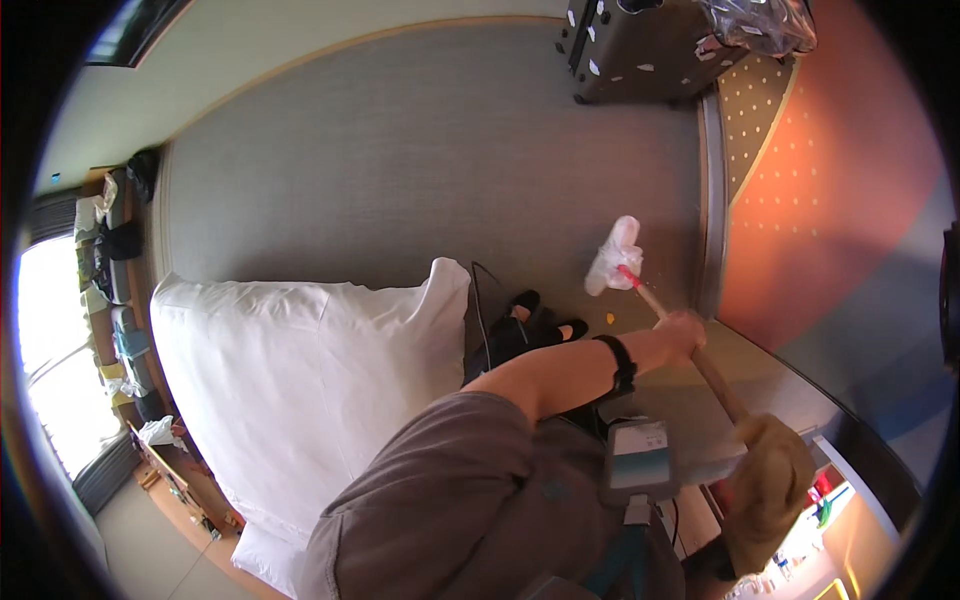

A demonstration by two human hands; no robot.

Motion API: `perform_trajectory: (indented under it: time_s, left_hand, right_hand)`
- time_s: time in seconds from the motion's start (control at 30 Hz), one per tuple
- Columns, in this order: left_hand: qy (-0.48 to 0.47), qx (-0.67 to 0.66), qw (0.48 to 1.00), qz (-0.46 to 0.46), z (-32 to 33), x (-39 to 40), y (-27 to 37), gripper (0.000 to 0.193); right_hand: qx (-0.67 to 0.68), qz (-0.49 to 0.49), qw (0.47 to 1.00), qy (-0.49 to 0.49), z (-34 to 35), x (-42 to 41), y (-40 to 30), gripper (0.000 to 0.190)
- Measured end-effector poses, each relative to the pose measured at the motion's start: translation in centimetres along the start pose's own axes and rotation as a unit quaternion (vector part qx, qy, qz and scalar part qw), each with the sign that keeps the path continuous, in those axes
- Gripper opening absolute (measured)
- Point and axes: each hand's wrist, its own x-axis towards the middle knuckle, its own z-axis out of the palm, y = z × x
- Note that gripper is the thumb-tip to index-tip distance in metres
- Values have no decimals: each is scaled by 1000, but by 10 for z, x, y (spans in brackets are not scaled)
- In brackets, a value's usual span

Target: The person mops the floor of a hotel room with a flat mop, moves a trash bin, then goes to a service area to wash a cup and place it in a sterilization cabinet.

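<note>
My left hand (681, 334) grips the wooden handle (716, 386) of a long-handled broom or mop partway along its length. A black band circles my left wrist. At the handle's far end, past a red socket, the head (616, 256) is wrapped in white cloth or plastic and appears to rest on the grey floor (390, 165). The handle's upper end meets a bunched brown cloth (772, 487). My right hand is hidden at that cloth, so its grip does not show. A small orange-yellow scrap (610, 319) lies by my feet.
On my left is a bed with white bedding (300, 375). A dark suitcase (645, 56) with a clear plastic bag (765, 26) stands by the orange wall (847, 150). A dark cable (484, 315) runs beside my legs. Several clothes and bags line the window ledge (124, 300).
</note>
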Motion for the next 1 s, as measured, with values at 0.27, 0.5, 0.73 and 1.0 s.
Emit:
perform_trajectory:
  time_s: [0.27,0.5,0.73,1.0]
  left_hand:
    - [-192,88,955,-207,-98,-120,-79,29]
    - [-105,14,988,-111,17,-15,-44,17]
    - [-153,36,987,41,55,103,47,15]
    - [-126,196,969,87,-63,134,-42,18]
  right_hand:
    - [-4,125,984,-126,19,21,45,34]
    - [177,143,966,-119,-56,21,67,36]
    - [133,48,968,208,-117,3,69,38]
    - [265,31,957,114,-115,73,110,35]
